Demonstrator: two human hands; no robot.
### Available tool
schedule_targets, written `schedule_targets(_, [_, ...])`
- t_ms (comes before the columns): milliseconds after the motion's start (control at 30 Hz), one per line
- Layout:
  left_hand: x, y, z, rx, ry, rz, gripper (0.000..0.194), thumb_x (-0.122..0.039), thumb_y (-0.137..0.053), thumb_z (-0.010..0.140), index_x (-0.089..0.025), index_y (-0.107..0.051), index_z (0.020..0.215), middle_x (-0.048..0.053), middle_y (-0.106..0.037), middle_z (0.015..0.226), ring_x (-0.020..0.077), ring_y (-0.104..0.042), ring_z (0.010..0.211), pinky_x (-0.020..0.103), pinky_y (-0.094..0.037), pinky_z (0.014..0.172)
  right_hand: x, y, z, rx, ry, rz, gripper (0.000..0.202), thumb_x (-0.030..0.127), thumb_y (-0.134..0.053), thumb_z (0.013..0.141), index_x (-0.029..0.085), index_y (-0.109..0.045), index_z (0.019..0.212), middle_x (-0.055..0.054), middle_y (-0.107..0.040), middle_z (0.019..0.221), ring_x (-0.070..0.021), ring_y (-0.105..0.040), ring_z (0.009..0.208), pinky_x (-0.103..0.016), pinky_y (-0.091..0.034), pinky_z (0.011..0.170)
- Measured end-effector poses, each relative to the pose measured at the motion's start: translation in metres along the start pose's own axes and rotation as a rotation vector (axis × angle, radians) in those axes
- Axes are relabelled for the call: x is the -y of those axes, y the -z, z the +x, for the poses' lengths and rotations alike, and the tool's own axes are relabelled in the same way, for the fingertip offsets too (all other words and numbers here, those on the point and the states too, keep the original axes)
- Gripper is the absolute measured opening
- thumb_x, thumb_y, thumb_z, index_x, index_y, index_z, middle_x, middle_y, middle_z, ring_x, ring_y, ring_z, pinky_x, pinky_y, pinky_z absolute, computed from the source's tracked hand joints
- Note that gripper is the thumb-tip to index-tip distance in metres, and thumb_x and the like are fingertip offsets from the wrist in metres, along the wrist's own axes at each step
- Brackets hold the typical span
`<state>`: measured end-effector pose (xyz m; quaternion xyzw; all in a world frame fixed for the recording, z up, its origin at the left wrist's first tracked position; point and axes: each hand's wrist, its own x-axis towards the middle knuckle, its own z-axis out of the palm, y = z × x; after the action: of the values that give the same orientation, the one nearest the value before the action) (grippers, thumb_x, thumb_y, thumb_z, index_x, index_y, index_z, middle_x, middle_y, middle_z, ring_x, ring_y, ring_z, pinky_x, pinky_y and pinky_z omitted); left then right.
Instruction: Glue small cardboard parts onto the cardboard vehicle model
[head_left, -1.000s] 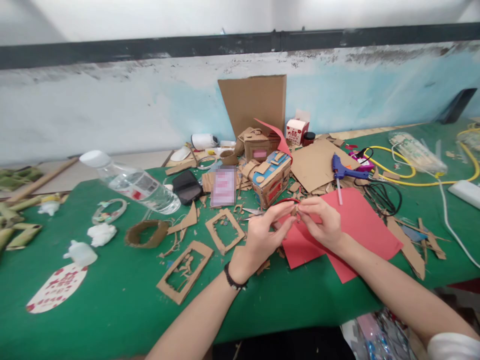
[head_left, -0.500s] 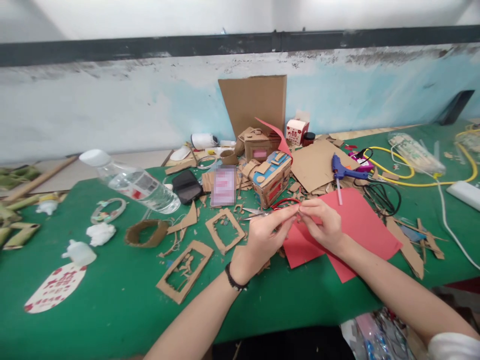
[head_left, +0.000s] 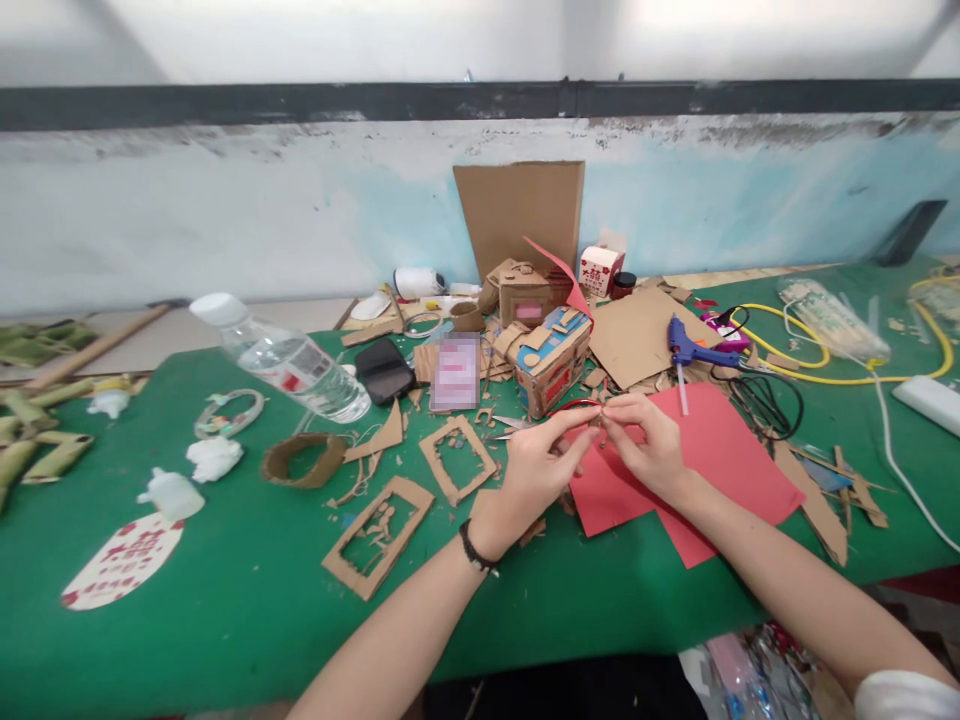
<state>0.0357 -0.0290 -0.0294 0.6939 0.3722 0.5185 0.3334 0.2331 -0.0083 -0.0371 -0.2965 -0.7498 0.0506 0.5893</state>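
While both forearms reach over the green table, the person's left hand and right hand meet, the thumb and forefinger of each closed in a narrow pinch on a small brown piece. It sits between the fingertips, above the near-left part of some red paper, and is too covered to tell its shape. Just beyond the hands lie red-handled scissors, blades pointing left. Behind them stands a cardboard box with a blue patch on top. Two cardboard frames, one nearer the hands and one closer to the table's front edge, lie left of the left hand. A blue glue gun rests beyond the right hand, its pale stick reaching over the paper. A dark bracelet circles the left wrist.
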Motion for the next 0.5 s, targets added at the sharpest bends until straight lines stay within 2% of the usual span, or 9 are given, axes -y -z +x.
schedule_targets(67, [0.0,0.001,0.002,0.024,0.094,-0.084,0.035,-0.04,-0.075,0.105,-0.022,-0.077,0.135,0.011,-0.088,0.117,0.0133,-0.076,0.051,0.023,-0.063,0.051,-0.001,-0.002,0.001,0.013,-0.073,0.04,0.01,0.016,-0.072,0.104,0.025,-0.074,0.108,-0.006,-0.08,0.101,-0.0189,-0.081,0.089,-0.028,-0.069,0.068])
schedule_targets(167, [0.001,0.005,0.005,0.054,0.191,-0.205,0.056,-0.042,-0.081,0.101,-0.023,-0.065,0.151,0.015,-0.085,0.129,0.0158,-0.079,0.055,0.024,-0.065,0.051,-0.002,-0.003,0.001,0.034,-0.174,0.086,0.004,0.023,-0.071,0.107,0.024,-0.074,0.109,-0.006,-0.079,0.102,-0.0165,-0.079,0.084,-0.026,-0.068,0.065])
schedule_targets(267, [0.0,0.009,0.008,0.131,0.167,-0.182,0.07,-0.039,-0.086,0.097,-0.026,-0.059,0.16,0.015,-0.082,0.136,0.0166,-0.081,0.06,0.024,-0.066,0.055,-0.003,-0.003,0.001,0.038,-0.259,0.126,0.008,0.029,-0.07,0.108,0.023,-0.075,0.109,-0.006,-0.079,0.103,-0.0157,-0.079,0.084,-0.026,-0.068,0.067])
schedule_targets(333, [0.0,0.012,0.009,0.161,0.103,-0.087,0.06,-0.033,-0.083,0.098,-0.028,-0.066,0.156,0.011,-0.085,0.131,0.015,-0.081,0.062,0.023,-0.067,0.061,-0.004,-0.002,0.001,0.045,-0.309,0.153,0.012,0.033,-0.07,0.109,0.022,-0.075,0.109,-0.006,-0.079,0.103,-0.0161,-0.079,0.085,-0.027,-0.069,0.069])
schedule_targets(400, [-0.001,0.014,0.01,0.147,0.063,-0.009,0.046,-0.026,-0.079,0.101,-0.027,-0.074,0.147,0.007,-0.089,0.112,0.0142,-0.08,0.062,0.023,-0.067,0.065,-0.004,-0.002,0.001,0.067,-0.347,0.185,0.016,0.037,-0.07,0.109,0.022,-0.075,0.109,-0.006,-0.08,0.102,-0.0166,-0.079,0.083,-0.028,-0.069,0.069])
schedule_targets(467, [-0.001,0.015,0.011,0.129,0.074,-0.001,0.04,-0.024,-0.077,0.101,-0.025,-0.078,0.141,0.005,-0.088,0.096,0.0149,-0.079,0.061,0.024,-0.067,0.065,-0.004,-0.002,0.001,0.103,-0.377,0.211,0.018,0.039,-0.07,0.109,0.022,-0.076,0.11,-0.007,-0.08,0.103,-0.0166,-0.078,0.081,-0.029,-0.069,0.067])
schedule_targets(500, [-0.002,0.016,0.012,0.122,0.093,-0.03,0.038,-0.025,-0.078,0.101,-0.023,-0.079,0.139,0.005,-0.088,0.096,0.0156,-0.08,0.062,0.024,-0.067,0.065,-0.004,-0.002,0.002,0.121,-0.39,0.219,0.018,0.039,-0.071,0.108,0.022,-0.076,0.111,-0.007,-0.08,0.104,-0.0167,-0.078,0.081,-0.029,-0.069,0.067])
